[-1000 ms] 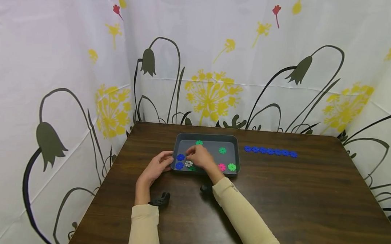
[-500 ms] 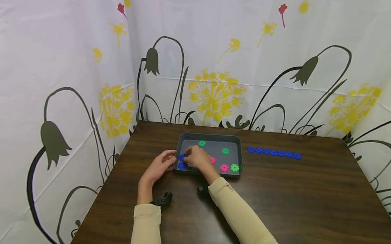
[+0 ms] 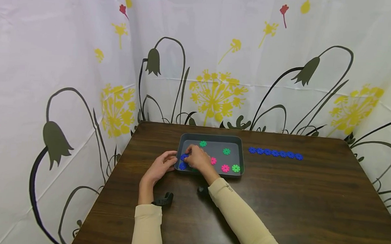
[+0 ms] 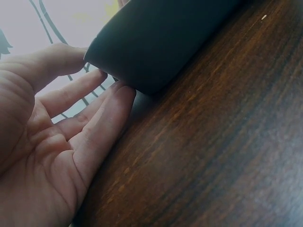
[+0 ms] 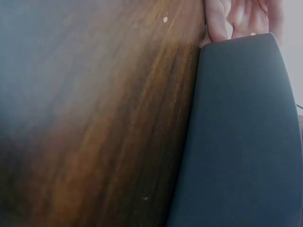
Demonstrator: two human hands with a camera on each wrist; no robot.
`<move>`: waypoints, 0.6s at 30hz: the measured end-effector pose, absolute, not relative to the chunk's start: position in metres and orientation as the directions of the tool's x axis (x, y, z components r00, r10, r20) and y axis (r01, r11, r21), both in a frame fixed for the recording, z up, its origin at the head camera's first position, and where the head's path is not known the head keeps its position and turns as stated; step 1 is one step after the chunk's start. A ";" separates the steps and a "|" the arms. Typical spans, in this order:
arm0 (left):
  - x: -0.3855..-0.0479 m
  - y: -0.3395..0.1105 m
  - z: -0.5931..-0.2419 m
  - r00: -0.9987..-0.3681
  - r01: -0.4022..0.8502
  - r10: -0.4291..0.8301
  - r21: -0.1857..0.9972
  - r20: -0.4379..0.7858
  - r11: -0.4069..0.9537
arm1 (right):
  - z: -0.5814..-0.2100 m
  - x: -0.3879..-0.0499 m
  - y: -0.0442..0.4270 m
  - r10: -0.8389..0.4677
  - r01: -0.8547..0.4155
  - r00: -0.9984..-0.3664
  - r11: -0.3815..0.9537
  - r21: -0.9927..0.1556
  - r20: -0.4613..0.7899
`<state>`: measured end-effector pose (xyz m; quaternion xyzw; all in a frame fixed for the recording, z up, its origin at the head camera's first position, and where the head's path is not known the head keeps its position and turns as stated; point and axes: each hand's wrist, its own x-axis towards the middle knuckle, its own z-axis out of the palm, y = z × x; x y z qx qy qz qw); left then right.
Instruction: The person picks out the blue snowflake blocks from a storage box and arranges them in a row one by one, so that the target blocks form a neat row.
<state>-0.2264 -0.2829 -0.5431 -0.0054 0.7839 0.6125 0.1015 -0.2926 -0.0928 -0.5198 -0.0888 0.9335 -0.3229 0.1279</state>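
Note:
A grey tray [image 3: 213, 138] holds several notched, flower-shaped plastic discs. My right hand [image 3: 198, 159] reaches into its left part, fingertips pinching at a blue disc [image 3: 184, 157]; the contact is partly hidden. A second blue disc [image 3: 182, 166] lies just nearer to me in the corner. Against the tray's left end rests my left hand [image 3: 159, 167]. In the left wrist view its fairly straight fingers and thumb touch the outer corner of the tray [image 4: 147, 47]. The right wrist view shows mainly the tray's outer wall [image 5: 241, 132], not the right fingers.
Pink discs [image 3: 225, 168] and green discs [image 3: 235, 168] lie elsewhere in the tray. To its right, several blue discs form a row [image 3: 275, 153] on the dark wooden table [image 3: 277, 205]. A patterned curtain [image 3: 218, 46] hangs behind the table.
My right hand has shifted left from beside the white disc to the upper blue disc, uncovering a pink disc. My left hand stays at the tray. The head view has turned slightly.

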 end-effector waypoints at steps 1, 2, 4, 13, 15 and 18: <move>-0.226 -0.283 -0.543 -0.980 -0.132 0.115 0.960 -0.164 0.249 | -0.520 -0.292 -0.093 -0.247 -0.082 -0.952 0.772 -0.630 -0.180; -0.226 -0.283 -0.543 -0.980 -0.132 0.115 0.960 -0.164 0.248 | -0.520 -0.291 -0.093 -0.247 -0.081 -0.953 0.768 -0.635 -0.177; -0.226 -0.282 -0.544 -0.980 -0.131 0.115 0.960 -0.163 0.247 | -0.520 -0.291 -0.093 -0.249 -0.087 -0.954 0.762 -0.642 -0.166; -0.227 -0.282 -0.543 -0.979 -0.124 0.124 0.960 -0.159 0.250 | -0.516 -0.290 -0.087 -0.251 -0.100 -0.960 0.720 -0.687 -0.123; -0.227 -0.282 -0.544 -0.979 -0.122 0.128 0.959 -0.158 0.254 | -0.515 -0.289 -0.085 -0.256 -0.100 -0.959 0.702 -0.706 -0.118; -0.227 -0.283 -0.544 -0.979 -0.121 0.131 0.959 -0.158 0.257 | -0.516 -0.290 -0.082 -0.276 -0.100 -0.954 0.655 -0.749 -0.114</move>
